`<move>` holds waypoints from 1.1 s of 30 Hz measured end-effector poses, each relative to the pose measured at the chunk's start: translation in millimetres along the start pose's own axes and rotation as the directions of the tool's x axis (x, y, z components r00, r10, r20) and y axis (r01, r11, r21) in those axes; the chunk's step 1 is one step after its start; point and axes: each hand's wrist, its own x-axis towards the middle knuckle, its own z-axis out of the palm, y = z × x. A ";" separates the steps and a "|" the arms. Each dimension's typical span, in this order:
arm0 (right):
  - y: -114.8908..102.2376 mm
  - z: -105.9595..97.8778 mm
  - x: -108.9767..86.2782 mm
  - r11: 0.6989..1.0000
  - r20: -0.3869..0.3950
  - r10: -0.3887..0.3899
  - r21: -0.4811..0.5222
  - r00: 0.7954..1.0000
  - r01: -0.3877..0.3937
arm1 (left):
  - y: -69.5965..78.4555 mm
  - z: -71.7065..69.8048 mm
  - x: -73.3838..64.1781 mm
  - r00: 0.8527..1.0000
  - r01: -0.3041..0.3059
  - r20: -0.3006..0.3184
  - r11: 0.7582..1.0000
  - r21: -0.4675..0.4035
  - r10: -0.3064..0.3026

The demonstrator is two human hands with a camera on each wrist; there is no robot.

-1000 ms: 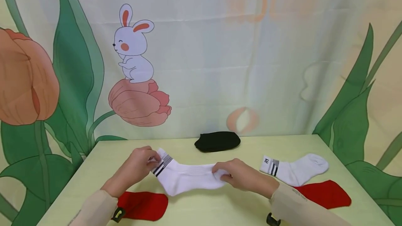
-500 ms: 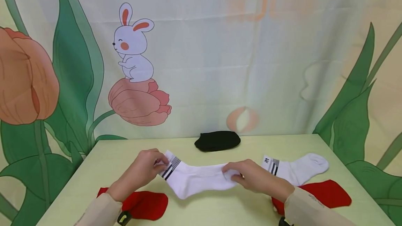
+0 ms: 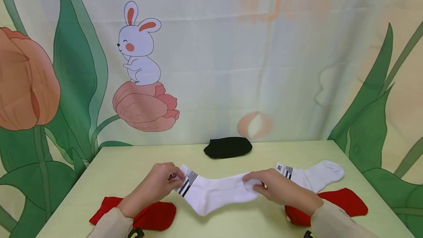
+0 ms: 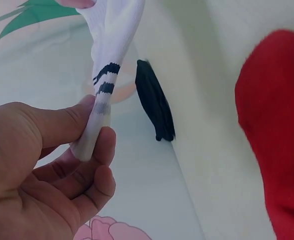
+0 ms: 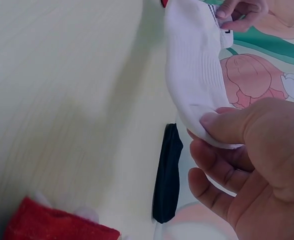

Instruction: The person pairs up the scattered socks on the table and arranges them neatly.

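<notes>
A white sock (image 3: 218,194) with dark stripes at its cuff is stretched between both hands, raised above the table. My left hand (image 3: 162,181) pinches the striped cuff between thumb and fingers, as the left wrist view also shows on the sock (image 4: 104,75). At the toe end, my right hand (image 3: 274,186) pinches the fabric; the right wrist view has the thumb on top of the sock (image 5: 194,65). Partly behind the right hand lies a second striped white sock (image 3: 317,177). Under the left forearm is a red sock (image 3: 158,216), partly covered.
A black sock (image 3: 228,148) lies near the table's back edge. Another red sock (image 3: 345,201) is at the right, partly under the right forearm. The pale table (image 3: 132,157) meets a printed cloth backdrop (image 3: 211,65) at the rear.
Both hands have shifted right and slightly toward me with the held white sock. More of the left red sock shows now, while the right hand covers part of the other white sock.
</notes>
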 end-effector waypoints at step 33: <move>-13.6 -16.1 -55.1 0.998 0.055 0.055 -0.017 0.997 -0.055 | 3.7 44.6 -23.9 0.969 -0.084 0.218 0.986 -0.145 0.114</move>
